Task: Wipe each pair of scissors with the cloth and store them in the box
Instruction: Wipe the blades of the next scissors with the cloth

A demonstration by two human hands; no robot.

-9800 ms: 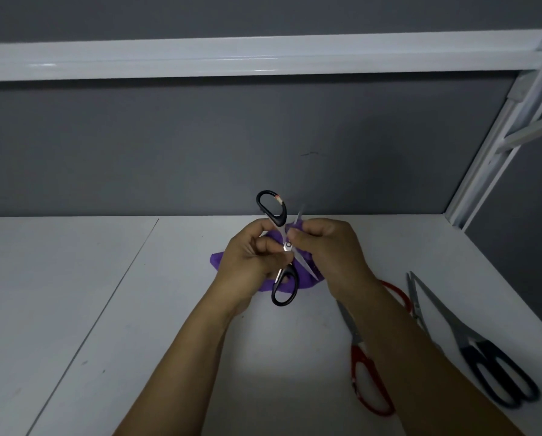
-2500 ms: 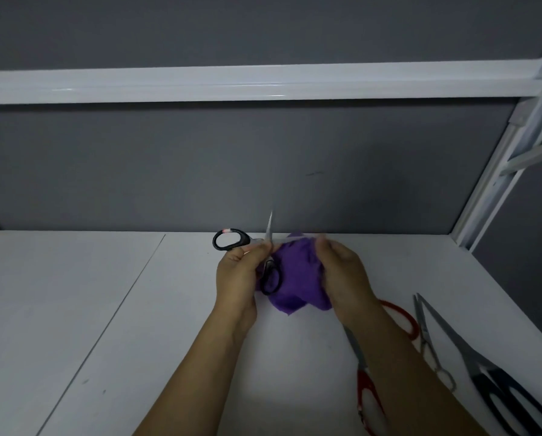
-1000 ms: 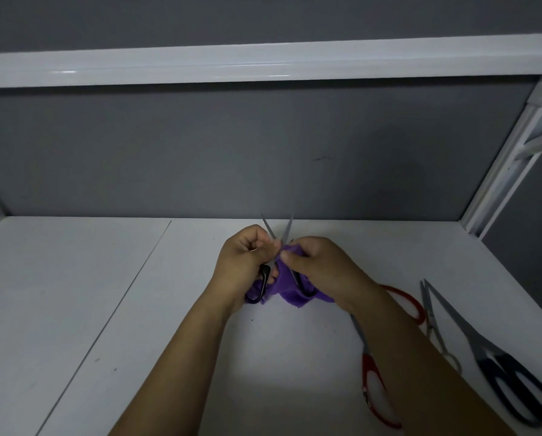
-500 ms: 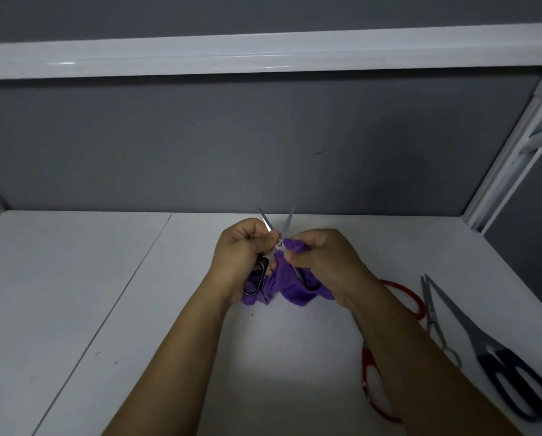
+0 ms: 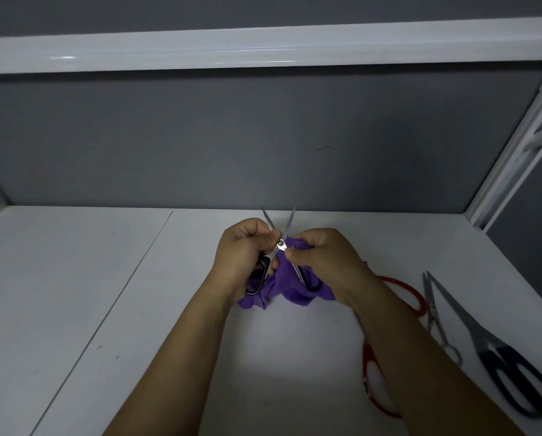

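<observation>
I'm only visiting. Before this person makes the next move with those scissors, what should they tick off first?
1. Scissors held firmly: ok. The left hand grips one handle of the black-handled scissors.
2. Cloth on the metal: ok. The right hand pinches the purple cloth against them beside the pivot.
3. Tips safe: ok. The scissors stand open, tips aimed away from the person.
4. Box ready: cannot tell. No box is clearly in view.
5. Other pairs accounted for: ok. Red scissors, silver scissors and large black scissors lie on the table at the right, not yet stored.
</observation>
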